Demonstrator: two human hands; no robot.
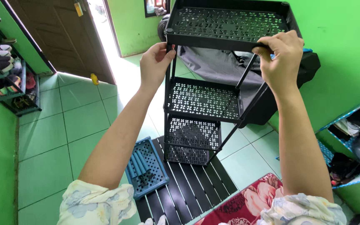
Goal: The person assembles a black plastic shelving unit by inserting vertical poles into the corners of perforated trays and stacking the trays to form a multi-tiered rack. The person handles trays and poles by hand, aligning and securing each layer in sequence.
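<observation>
A tall black plastic rack (203,100) with several perforated shelves stands upright on a black slatted panel (188,187). My left hand (155,62) grips the front left corner of its top shelf (226,23), at the top of a black post. My right hand (281,56) is closed over the front right edge of the same shelf. Both arms reach forward in light floral sleeves.
A blue perforated tray (148,166) holding blue rods lies on the green tiled floor, left of the rack's base. A red floral mat (246,202) is below. A shoe rack (5,66) stands left, an open wooden door (59,33) behind, a blue shelf unit (355,141) right.
</observation>
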